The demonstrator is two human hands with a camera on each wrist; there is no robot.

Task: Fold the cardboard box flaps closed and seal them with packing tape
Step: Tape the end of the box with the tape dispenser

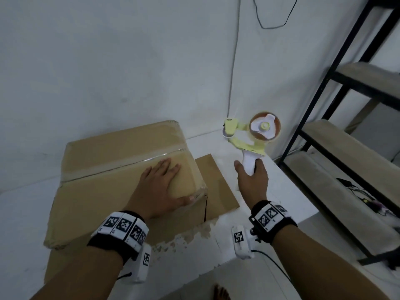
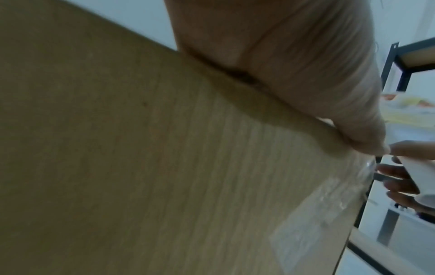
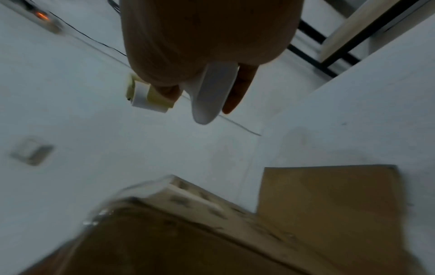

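The cardboard box [image 1: 121, 169] sits on the white floor against the wall, flaps folded shut, clear tape [image 1: 138, 162] running along the centre seam. The left hand [image 1: 160, 187] lies flat on its top near the right edge, fingers straight. The right hand [image 1: 252, 176], held off to the right of the box, grips the white handle of a pale yellow tape dispenser [image 1: 253, 135]. The dispenser's small label is too blurred to read. A flat cardboard sheet [image 1: 216, 185] lies beside the box.

cardboard box [image 1: 121, 169]: flaps shut, clear tape along seam | tape dispenser [image 1: 255, 135]: yellow-white, held aloft right
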